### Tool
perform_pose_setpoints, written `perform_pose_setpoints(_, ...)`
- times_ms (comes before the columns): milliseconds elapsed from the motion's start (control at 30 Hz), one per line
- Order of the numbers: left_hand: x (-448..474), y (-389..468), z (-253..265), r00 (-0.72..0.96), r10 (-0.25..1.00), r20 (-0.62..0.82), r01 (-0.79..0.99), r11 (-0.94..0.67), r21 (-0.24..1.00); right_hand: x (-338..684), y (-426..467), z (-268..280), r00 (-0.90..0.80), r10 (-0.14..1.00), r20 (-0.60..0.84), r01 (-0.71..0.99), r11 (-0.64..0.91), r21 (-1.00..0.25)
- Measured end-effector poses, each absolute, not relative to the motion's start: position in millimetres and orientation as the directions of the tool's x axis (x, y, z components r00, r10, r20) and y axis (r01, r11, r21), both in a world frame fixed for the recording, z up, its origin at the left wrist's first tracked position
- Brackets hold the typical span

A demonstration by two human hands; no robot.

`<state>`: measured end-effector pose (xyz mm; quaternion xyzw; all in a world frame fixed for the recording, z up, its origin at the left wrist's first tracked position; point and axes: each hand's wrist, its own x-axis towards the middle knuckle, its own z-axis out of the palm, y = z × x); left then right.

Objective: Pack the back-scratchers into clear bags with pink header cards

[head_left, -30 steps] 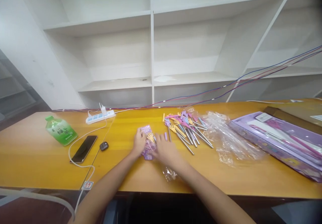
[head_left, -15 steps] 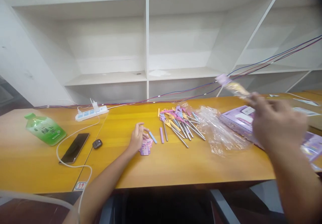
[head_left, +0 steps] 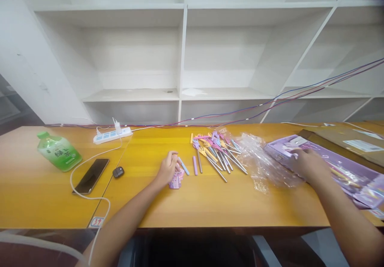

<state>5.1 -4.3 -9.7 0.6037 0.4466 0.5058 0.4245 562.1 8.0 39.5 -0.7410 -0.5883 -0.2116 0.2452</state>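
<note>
My left hand (head_left: 169, 167) rests on the table, fingers curled over several small pink and purple cards (head_left: 175, 183). Just right of it lie a blue tube (head_left: 183, 166) and a purple tube (head_left: 195, 165). Beyond them is a loose pile of metal-rod back scratchers (head_left: 219, 155) with hand-shaped heads in orange, purple, pink and blue. My right hand (head_left: 309, 165) reaches into an open purple box (head_left: 367, 175) on the right. Its fingers are blurred and partly hidden, and whether it grips anything there is unclear. Wrapped items, one with yellow, show inside the box.
Crumpled clear plastic bags (head_left: 264, 163) lie between the pile and the box. A brown cardboard box (head_left: 345, 135) stands behind. On the left are a green bottle (head_left: 60, 151), a phone (head_left: 91, 175), an earbud case (head_left: 118, 172), a power strip (head_left: 112, 135) and a white cable.
My right hand has come down from above the table into the purple box; the back scratcher in clear wrapping it held raised is no longer distinct. My left hand has stayed at the cards.
</note>
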Motion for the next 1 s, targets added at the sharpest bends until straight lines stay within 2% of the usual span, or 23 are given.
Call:
perform_pose_setpoints(67, 5.9, -4.8, -10.7, 0.117, 0.966, 0.231, 0.129, -0.246, 0.961, 534.1, 20.9, 39.2, 0.240, 0.875, 0.421, 0.971, -0.211, -0.114)
perform_pose_setpoints(133, 6.7, -5.1, -12.3, 0.149, 0.962, 0.227, 0.159, -0.250, 0.955, 501.5, 38.2, 43.5, 0.227, 0.928, 0.295, 0.972, -0.198, -0.124)
perform_pose_setpoints(233, 7.8, -5.2, -15.0, 0.175, 0.958, 0.225, 0.203, -0.259, 0.944, 449.5, 63.0, 48.9, 0.191, 0.961, 0.200, 0.977, -0.167, -0.132)
perform_pose_setpoints(333, 8.3, -5.7, -16.5, 0.189, 0.956, 0.223, 0.232, -0.264, 0.936, 402.6, 76.2, 41.3, 0.235, 0.968, 0.088, 0.965, -0.222, -0.138)
perform_pose_setpoints(467, 8.6, -7.6, -15.8, 0.221, 0.953, 0.208, 0.225, -0.257, 0.940, 372.0, 80.6, 11.5, 0.230, 0.972, 0.040, 0.961, -0.220, -0.165)
perform_pose_setpoints(633, 13.4, -13.1, -14.2, 0.266, 0.946, 0.187, 0.230, -0.250, 0.940, 379.9, 85.2, -18.0, 0.192, 0.976, 0.106, 0.973, -0.175, -0.148)
perform_pose_setpoints(733, 17.9, -16.5, -13.0, 0.289, 0.940, 0.179, 0.255, -0.257, 0.932, 382.7, 84.0, -21.3, 0.222, 0.966, 0.133, 0.965, -0.198, -0.172)
perform_pose_setpoints(833, 19.7, -17.5, -11.2, 0.307, 0.935, 0.180, 0.259, -0.264, 0.929, 378.8, 80.4, -16.3, 0.272, 0.917, 0.293, 0.942, -0.192, -0.274)
perform_pose_setpoints(933, 18.1, -16.6, -9.3, 0.299, 0.938, 0.175, 0.239, -0.252, 0.938, 372.0, 77.3, -6.8, 0.216, 0.836, 0.505, 0.924, -0.009, -0.382)
perform_pose_setpoints(1000, 16.2, -16.0, -8.2, 0.291, 0.941, 0.176, 0.235, -0.248, 0.940, 364.7, 75.1, -1.4, 0.114, 0.792, 0.600, 0.914, 0.153, -0.376)
